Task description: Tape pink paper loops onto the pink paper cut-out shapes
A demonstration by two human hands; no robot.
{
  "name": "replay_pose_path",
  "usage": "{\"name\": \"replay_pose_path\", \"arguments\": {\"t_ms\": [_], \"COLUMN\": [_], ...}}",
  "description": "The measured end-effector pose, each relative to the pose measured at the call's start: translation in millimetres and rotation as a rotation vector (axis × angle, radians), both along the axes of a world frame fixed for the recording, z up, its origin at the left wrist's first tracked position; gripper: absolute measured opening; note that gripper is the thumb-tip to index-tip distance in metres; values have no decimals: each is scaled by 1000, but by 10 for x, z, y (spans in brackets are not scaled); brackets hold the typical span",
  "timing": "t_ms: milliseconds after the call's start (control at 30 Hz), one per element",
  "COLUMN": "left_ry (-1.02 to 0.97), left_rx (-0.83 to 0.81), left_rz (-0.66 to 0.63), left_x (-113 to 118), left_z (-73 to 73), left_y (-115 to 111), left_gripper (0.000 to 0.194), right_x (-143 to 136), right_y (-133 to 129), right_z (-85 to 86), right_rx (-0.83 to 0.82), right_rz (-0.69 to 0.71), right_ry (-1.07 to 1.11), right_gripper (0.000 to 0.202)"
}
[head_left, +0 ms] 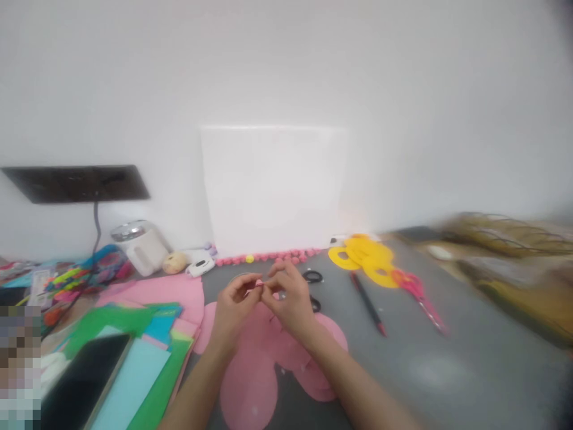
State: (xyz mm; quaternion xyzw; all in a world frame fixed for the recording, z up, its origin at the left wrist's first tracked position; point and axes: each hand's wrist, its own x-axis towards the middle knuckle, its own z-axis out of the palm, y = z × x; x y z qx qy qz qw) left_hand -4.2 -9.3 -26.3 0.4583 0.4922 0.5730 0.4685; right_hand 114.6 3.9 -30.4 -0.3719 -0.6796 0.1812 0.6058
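Note:
My left hand (239, 301) and my right hand (289, 297) meet at the fingertips, both pinching a small piece of pink paper (259, 284). Its exact shape is mostly covered by the fingers. Pink paper circles (249, 391) lie overlapping on the grey table under my wrists. Just beyond my hands, a row of small crumpled or rolled pink pieces (230, 261) runs along the foot of a white board (275, 191), with one yellow piece (249, 258) among them. Black scissor handles (313, 276) show beside my right hand, which partly hides them.
Yellow paper rings (362, 257), a black-and-red pencil (367, 304) and pink scissors (421, 298) lie to the right. On the left are coloured paper sheets (150, 376), a dark phone (85, 382), a white device (141, 248) and a power cable (96, 224).

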Motion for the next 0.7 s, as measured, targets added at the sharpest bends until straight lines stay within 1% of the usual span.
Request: {"name": "replay_pose_path", "arguments": {"t_ms": [100, 200, 300, 500, 600, 700], "left_ry": [-60, -71, -42, -21, -22, -33], "left_rx": [-14, -10, 0, 18, 14, 13], "left_rz": [-27, -43, -20, 42, 80, 75], "left_x": [10, 22, 26, 48, 77, 97], "left_z": [-24, -22, -22, -40, -35, -24], "left_y": [5, 2, 5, -6, -29, -43], "left_gripper": [31, 32, 27, 23, 23, 21], "right_x": [-1, 1, -4, -38, -45, -44], "right_y": [9, 15, 13, -1, -3, 0], "right_z": [-6, -4, -9, -49, -59, -51], "right_rx": [-28, -43, 11, 193, 209, 193], "right_rz": [14, 13, -15, -105, -126, -121], "right_ry": [30, 53, 10, -113, -132, -97], "right_gripper": [13, 14, 15, 16, 16, 17]}}
